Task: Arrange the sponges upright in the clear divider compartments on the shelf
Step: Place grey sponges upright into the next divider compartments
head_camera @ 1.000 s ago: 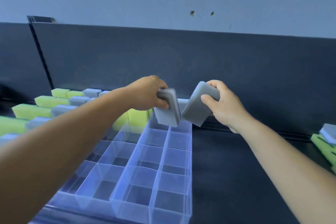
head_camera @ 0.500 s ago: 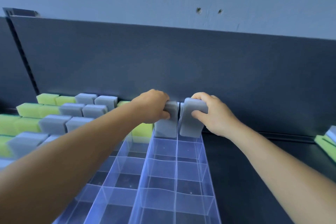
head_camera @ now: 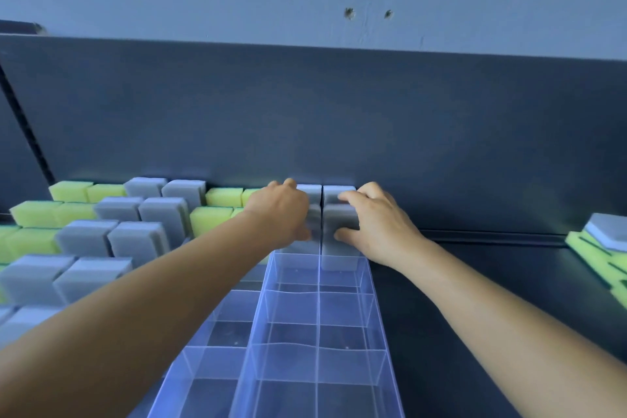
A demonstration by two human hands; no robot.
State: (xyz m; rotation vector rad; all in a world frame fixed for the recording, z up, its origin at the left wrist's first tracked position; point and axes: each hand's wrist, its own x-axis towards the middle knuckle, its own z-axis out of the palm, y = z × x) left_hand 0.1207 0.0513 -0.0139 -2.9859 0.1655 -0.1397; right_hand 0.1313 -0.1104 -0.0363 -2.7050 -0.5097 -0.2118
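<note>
Two grey sponges stand upright side by side in the far end of the clear divider [head_camera: 369, 309] on the dark shelf. My left hand [head_camera: 283, 214] grips the left grey sponge [head_camera: 314, 214], mostly covering it. My right hand [head_camera: 380, 224] grips the right grey sponge [head_camera: 339, 224] with fingers over its top and thumb low on its front. Behind these, the tops of two more grey sponges [head_camera: 339, 193] show against the back panel. The nearer compartments of this divider hold nothing.
Several yellow-green [head_camera: 37, 214] and grey sponges [head_camera: 163, 214] stand upright in rows at the left. A loose pile of green and grey sponges [head_camera: 600, 244] lies on the shelf at the far right. The dark back panel [head_camera: 339, 112] rises right behind the divider.
Both hands carried their grey sponges from tilted in the air down into the far compartments, where the sponges now stand upright and lower. The view has moved closer.
</note>
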